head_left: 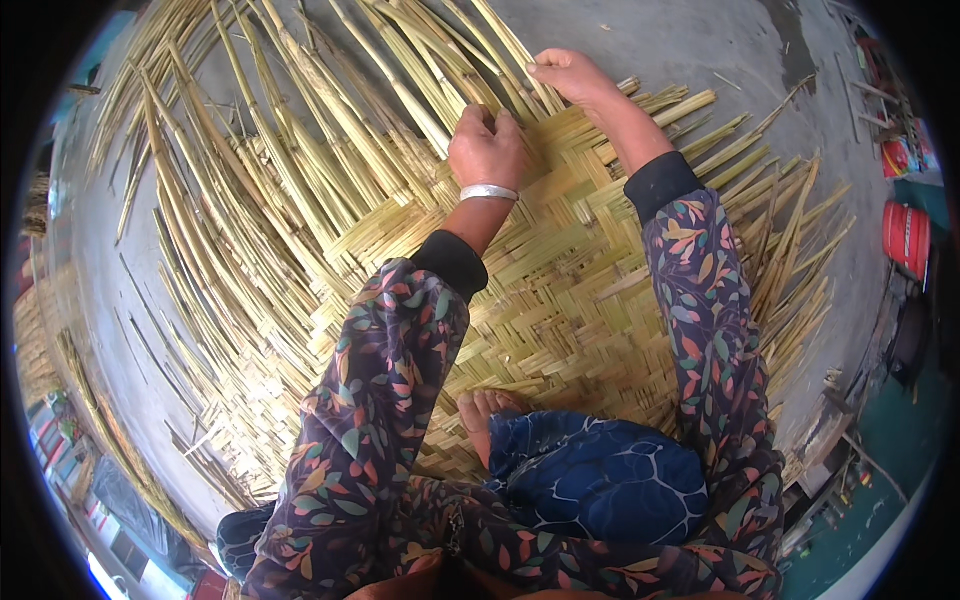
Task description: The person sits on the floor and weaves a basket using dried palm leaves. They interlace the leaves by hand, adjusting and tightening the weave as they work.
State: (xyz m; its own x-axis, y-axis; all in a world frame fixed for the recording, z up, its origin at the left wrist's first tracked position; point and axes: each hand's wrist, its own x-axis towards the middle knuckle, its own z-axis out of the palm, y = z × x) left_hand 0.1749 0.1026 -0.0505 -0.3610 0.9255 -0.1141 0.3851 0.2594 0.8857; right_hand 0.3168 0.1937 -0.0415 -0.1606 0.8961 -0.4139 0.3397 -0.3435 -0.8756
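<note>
A partly woven mat (560, 270) of flattened, yellow-green reed strips lies on the floor in front of me and under my bare foot (482, 415). Long loose strips (300, 150) fan out from its far and left edges. My left hand (487, 150), with a silver bangle at the wrist, is closed at the mat's far edge among the strips; its fingertips are hidden. Farther right, my right hand (580, 80) pinches a long pale reed strip (505, 40) between thumb and fingers. That strip slants away toward the far left.
Shorter strip ends (790, 230) stick out along the mat's right side over the grey floor (690, 45). A red container (906, 238) stands at the far right. A bundle of long stalks (120, 450) lies at the left, near a dark plastic sheet (135, 505).
</note>
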